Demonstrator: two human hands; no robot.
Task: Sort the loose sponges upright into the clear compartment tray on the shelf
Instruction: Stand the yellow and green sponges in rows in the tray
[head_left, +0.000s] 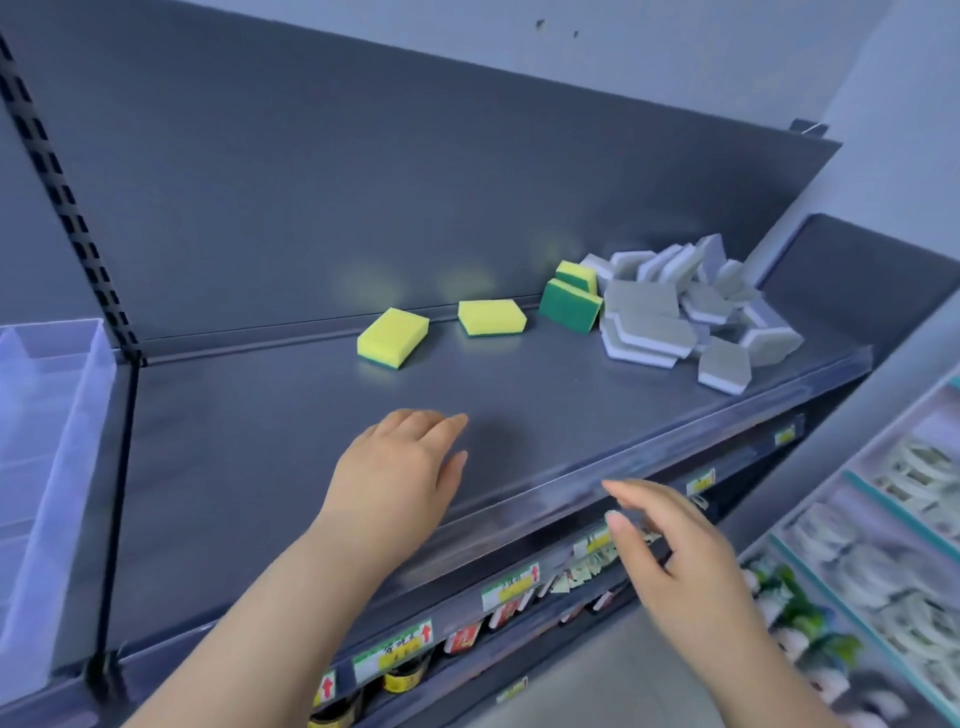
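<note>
Two yellow sponges lie flat near the back of the dark shelf (291, 447), one at the left (393, 336) and one beside it (491, 317). Two more yellow-green sponges (570, 301) lean against a heap of several grey-and-white sponges (685, 317) at the right end. The clear compartment tray (57, 415) stands at the far left, beyond the shelf upright. My left hand (402, 467) hovers open over the shelf's front half, holding nothing. In front of the shelf edge, my right hand (670, 561) is open with fingers relaxed and holds nothing.
A black slotted upright (78, 228) separates the tray's bay from the sponge shelf. A clear lip runs along the shelf's front edge (649, 457). Below are price tags and jars (405, 675). A pastel rack of packaged goods (883, 545) stands at the right.
</note>
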